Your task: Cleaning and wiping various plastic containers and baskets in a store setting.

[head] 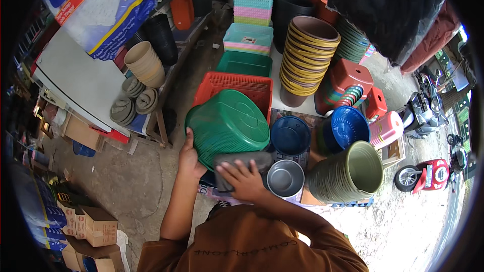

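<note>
A green perforated plastic basket [230,128] is tilted with its base facing up, partly over a red plastic basket [242,83]. My left hand [191,156] grips the green basket at its near left rim, thumb on the outside. Beneath my right hand [242,179] lies a dark grey cloth [223,181], pressed flat against the near side of the green basket; the fingers are spread over it. Just right of the cloth stand a round blue basin [290,136] and a grey metal-coloured bowl [285,178].
Olive-green pots [344,173], brown and yellow buckets [310,56] and red stools [349,83] stand stacked on the right. Green and pastel trays [247,37] line the far side. A low bench [164,121] with pots is at left, cardboard boxes [100,226] at lower left.
</note>
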A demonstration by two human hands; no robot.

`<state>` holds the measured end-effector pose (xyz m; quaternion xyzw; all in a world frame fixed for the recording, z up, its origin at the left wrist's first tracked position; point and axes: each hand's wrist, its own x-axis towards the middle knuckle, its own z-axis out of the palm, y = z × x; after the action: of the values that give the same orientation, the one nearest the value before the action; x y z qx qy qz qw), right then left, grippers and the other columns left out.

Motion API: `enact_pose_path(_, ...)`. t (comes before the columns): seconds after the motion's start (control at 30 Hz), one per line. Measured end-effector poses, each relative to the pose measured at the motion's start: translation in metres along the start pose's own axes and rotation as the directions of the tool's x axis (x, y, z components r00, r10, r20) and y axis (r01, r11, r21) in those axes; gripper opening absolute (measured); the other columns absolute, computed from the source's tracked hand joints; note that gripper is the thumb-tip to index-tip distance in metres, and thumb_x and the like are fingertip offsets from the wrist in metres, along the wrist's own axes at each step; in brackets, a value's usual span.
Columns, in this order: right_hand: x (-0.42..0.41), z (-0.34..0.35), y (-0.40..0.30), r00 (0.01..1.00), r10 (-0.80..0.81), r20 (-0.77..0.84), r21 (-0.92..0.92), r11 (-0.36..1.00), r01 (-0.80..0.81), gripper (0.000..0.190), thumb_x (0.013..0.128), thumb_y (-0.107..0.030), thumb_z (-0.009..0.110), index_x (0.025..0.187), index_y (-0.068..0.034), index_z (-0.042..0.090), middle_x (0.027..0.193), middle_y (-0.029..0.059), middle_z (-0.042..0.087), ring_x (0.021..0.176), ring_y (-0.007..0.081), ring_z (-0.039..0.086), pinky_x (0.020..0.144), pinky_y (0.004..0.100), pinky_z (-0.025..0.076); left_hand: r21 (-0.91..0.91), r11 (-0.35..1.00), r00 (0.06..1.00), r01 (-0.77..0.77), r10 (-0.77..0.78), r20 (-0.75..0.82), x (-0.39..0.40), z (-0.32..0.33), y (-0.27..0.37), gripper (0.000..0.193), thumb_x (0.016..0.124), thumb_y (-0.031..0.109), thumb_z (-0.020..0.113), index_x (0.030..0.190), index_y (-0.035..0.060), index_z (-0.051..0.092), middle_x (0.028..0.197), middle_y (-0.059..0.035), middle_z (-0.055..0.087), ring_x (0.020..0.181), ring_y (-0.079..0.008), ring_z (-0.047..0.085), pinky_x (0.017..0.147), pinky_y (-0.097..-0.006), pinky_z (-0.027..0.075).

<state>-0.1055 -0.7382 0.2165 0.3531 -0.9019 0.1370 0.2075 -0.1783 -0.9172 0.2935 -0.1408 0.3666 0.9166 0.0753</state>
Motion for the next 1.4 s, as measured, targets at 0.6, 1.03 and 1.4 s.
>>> enact_pose_path(0.6, 0.018, -0.067, 0.079, 0.937, 0.342, 0.070, 0.721, 0.632, -0.285, 0.062, 0.089, -0.029, 0.052, 0.144, -0.007, 0.034, 0.151, 0.0152, 0.029, 0.143, 0.0317, 0.019, 0.116, 0.0411, 0.014, 0.273, 0.951, 0.989, 0.149, -0.140, -0.052, -0.021, -0.024, -0.053, 0.059, 0.091, 0.049, 0.056, 0.124, -0.0001, 0.053, 0.115, -0.0105, 0.063, 0.102, -0.0211, 0.062, 0.091, -0.0349, 0.049)
enact_pose_path(1.03, -0.141, -0.051, 0.133, 0.290, 0.792, 0.538, 0.626, -0.145, -0.766, 0.063, 0.096, -0.049, 0.044, 0.132, 0.003, 0.045, 0.120, 0.0182, 0.057, 0.110, 0.0233, 0.054, 0.097, 0.0318, 0.039, -0.016, 0.994, 0.989, 0.104, -0.105, -0.103, -0.020, -0.023, -0.048, 0.055, 0.094, 0.046, 0.052, 0.128, 0.0031, 0.050, 0.122, -0.0119, 0.059, 0.108, -0.0264, 0.058, 0.092, -0.0400, 0.048)
enact_pose_path(1.4, -0.195, -0.070, 0.124, 0.180, 0.889, 0.420, 0.766, -0.242, -0.595, 0.054, 0.100, -0.041, 0.042, 0.129, 0.005, 0.046, 0.125, 0.0145, 0.052, 0.114, 0.0211, 0.049, 0.099, 0.0322, 0.037, 0.787, 0.099, 0.788, -0.608, -0.038, 0.614, 0.050, 0.076, -0.216, 0.021, 0.084, 0.022, 0.067, 0.098, 0.0059, 0.066, 0.090, -0.0088, 0.067, 0.080, -0.0256, 0.066, 0.073, -0.0379, 0.051)
